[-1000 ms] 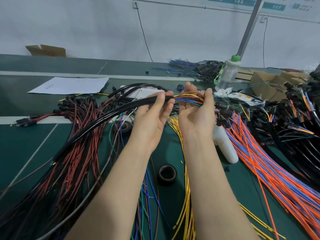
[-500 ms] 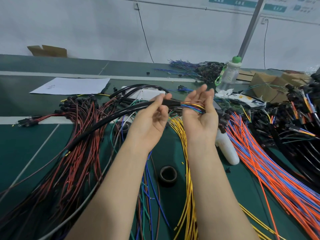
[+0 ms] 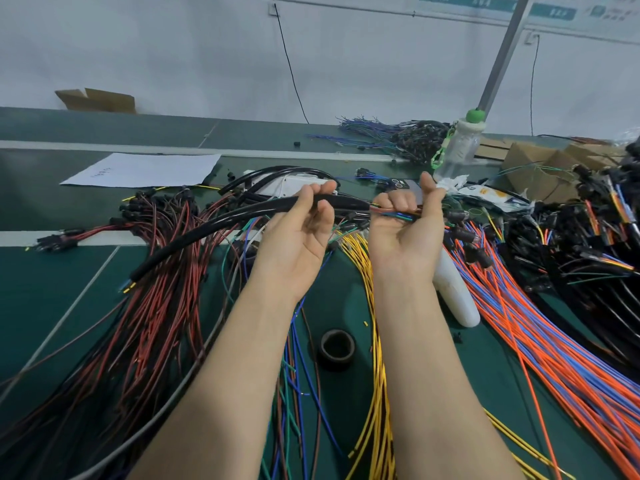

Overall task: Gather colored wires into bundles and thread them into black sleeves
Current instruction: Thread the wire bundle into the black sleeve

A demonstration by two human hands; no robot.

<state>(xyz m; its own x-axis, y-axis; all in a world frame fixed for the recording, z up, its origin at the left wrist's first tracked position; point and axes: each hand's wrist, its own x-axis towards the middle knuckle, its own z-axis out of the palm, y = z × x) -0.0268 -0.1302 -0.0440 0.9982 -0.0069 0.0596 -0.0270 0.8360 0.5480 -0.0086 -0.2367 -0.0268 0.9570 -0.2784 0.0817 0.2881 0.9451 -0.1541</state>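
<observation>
Mid-frame, threading step: L hand [image 3: 298, 237] fingers curled round sleeve [image 3: 349, 202], R hand [image 3: 405, 233] fist gripping wires [image 3: 381, 212] at its mouth; next probably needs pushing wires thru w/ sleeve steady.

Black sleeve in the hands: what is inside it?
Coloured wires enter its end by the right hand; tips stick out at the far end. The sleeve hides the run between.
</observation>
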